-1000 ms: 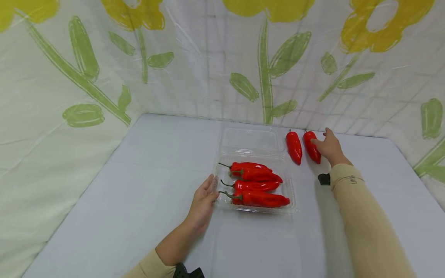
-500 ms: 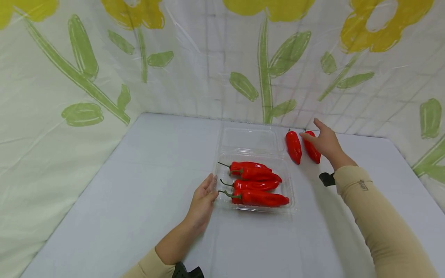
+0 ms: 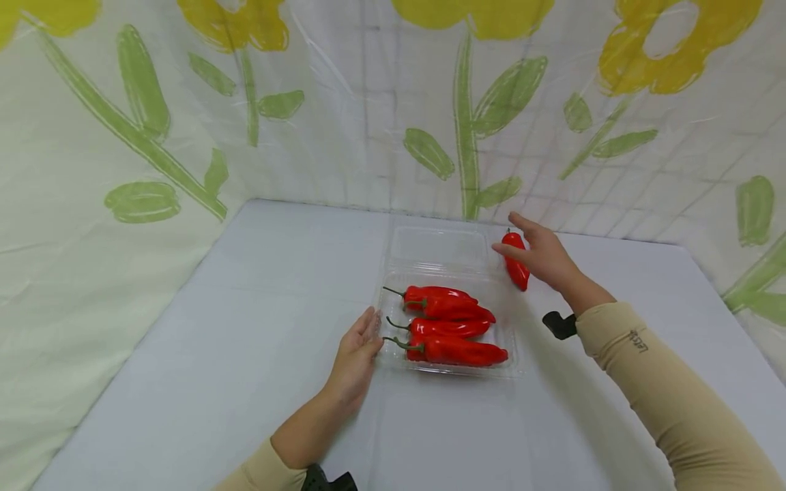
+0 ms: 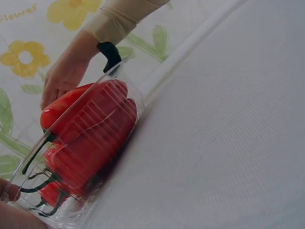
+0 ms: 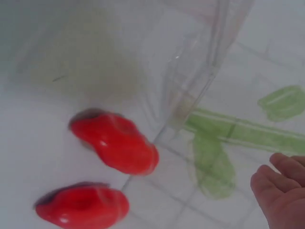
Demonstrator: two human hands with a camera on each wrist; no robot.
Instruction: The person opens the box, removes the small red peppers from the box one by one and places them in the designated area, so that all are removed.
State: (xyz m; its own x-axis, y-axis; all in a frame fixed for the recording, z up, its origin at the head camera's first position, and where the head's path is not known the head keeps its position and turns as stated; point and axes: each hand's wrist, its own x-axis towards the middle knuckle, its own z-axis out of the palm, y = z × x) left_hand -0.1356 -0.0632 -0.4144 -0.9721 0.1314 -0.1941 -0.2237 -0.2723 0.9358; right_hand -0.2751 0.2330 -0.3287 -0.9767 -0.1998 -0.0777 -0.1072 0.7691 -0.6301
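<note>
My left hand [image 3: 353, 361] grips the left edge of a clear plastic clamshell container [image 3: 424, 371]. Several red peppers [image 3: 457, 350] with green stems lie side by side inside it. In the left wrist view these peppers [image 4: 90, 138] show through the container's wall. My right hand [image 3: 543, 258] hovers over a loose pepper [image 3: 520, 276] to the container's right, its fingers spread and holding nothing. From the right wrist, two loose peppers [image 5: 119, 145] lie on the table apart from the hand; the head view has one of them hidden behind the right hand.
The container's flat lid [image 3: 439, 244] is folded back toward the rear edge of the white table [image 3: 245, 327]. Behind the table hangs a curtain [image 3: 344, 136] painted with yellow flowers and green leaves.
My right hand has moved left, from the right-hand loose pepper to above the left-hand one, with its fingers more spread. The left hand and the container have stayed in place.
</note>
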